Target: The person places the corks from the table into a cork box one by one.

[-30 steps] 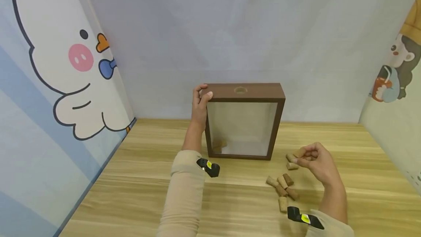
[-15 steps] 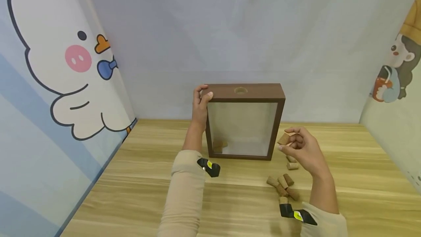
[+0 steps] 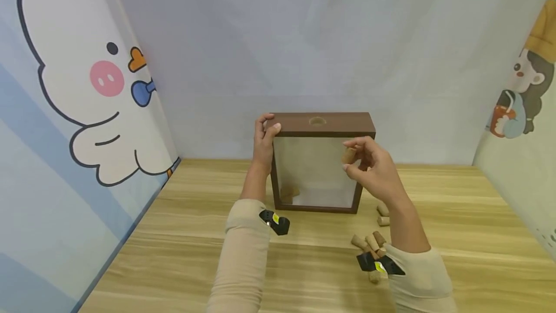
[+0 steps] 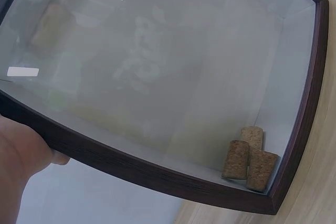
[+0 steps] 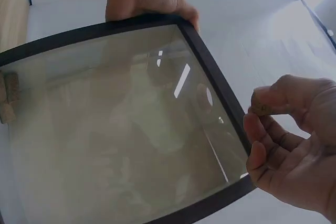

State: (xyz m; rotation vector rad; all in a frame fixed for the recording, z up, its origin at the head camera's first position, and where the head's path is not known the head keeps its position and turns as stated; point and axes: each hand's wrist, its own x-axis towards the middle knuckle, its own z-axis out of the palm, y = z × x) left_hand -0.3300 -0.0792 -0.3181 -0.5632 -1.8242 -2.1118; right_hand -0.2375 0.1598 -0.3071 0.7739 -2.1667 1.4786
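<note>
A dark brown shadow box (image 3: pixel 343 122) with a clear front stands upright on the table, a round hole (image 3: pixel 317 121) in its top. My left hand (image 3: pixel 263 143) grips the box's upper left corner, thumb over the top edge. Between thumb and fingertips my right hand (image 3: pixel 377 174) pinches a cork (image 3: pixel 349 155), held in front of the box's upper right part in the head view. In the left wrist view, 3 corks (image 4: pixel 236 159) lie inside the box in a bottom corner.
Several loose corks (image 3: pixel 372 242) lie on the wood-grain table (image 3: pixel 182 235) in front of the box, partly covered by the right wrist's camera strap. Two more corks (image 3: pixel 383 220) lie near the box's right side. A pale curtain (image 3: pixel 243 57) hangs behind.
My right hand has lifted the cork from the table and carried it up and left to the front of the box. The left hand has stayed on the corner.
</note>
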